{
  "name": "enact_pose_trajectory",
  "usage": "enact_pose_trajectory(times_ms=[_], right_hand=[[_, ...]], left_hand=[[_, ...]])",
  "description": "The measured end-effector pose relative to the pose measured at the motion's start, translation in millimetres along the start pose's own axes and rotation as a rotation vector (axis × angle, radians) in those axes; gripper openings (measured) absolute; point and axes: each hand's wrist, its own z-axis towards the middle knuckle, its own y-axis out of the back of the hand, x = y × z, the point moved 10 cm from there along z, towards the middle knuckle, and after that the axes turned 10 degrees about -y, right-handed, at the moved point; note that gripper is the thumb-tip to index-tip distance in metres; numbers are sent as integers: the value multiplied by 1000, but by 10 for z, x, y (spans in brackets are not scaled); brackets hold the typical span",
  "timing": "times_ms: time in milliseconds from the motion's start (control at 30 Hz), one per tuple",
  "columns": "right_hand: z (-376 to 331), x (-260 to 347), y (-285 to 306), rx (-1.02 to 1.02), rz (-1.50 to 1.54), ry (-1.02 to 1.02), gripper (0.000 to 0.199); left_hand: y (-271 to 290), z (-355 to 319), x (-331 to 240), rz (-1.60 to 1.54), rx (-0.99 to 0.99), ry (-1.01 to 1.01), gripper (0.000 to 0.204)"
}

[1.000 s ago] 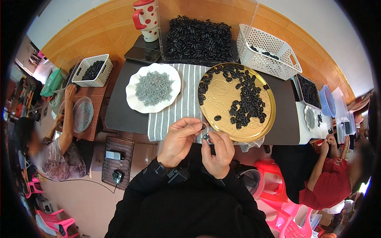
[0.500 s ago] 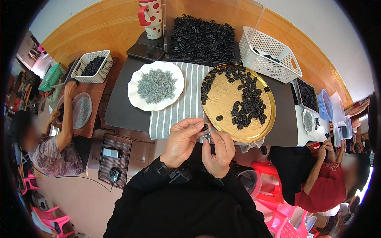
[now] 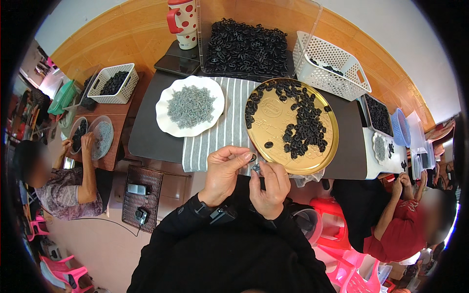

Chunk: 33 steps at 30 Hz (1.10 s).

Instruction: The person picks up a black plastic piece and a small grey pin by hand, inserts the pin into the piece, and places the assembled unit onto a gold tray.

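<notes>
Both hands meet at the surface's near edge: the left hand (image 3: 225, 168) and right hand (image 3: 268, 188) pinch a small black part (image 3: 256, 168) between fingertips. Many black rings remain on the gold tray (image 3: 332, 146); grey screws fill the white plate (image 3: 163, 124).

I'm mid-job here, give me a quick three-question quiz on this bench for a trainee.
1. True or false: the round gold metal tray holds small black rings.
2. What lies on the white scalloped plate? A) grey screws B) black rings C) nothing
3. Where do the left hand and right hand meet: over the tray's near rim or over the white plastic basket?

Key: 1 true. 2 A. 3 near rim, pinching a small black part between them.
</notes>
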Motion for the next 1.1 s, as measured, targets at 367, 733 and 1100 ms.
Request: enact_pose_trajectory(times_ms=[367,733,1100], right_hand=[[22,4,9,-37,-2,-7,31],[33,-160,-18,56,273,-157,28],[-106,-507,-152,130,668,-467,16]], left_hand=[[-32,-61,82,-1,61,23,13],[-71,-143,3,72,133,24,23],[-122,-172,-4,180,194,26,25]])
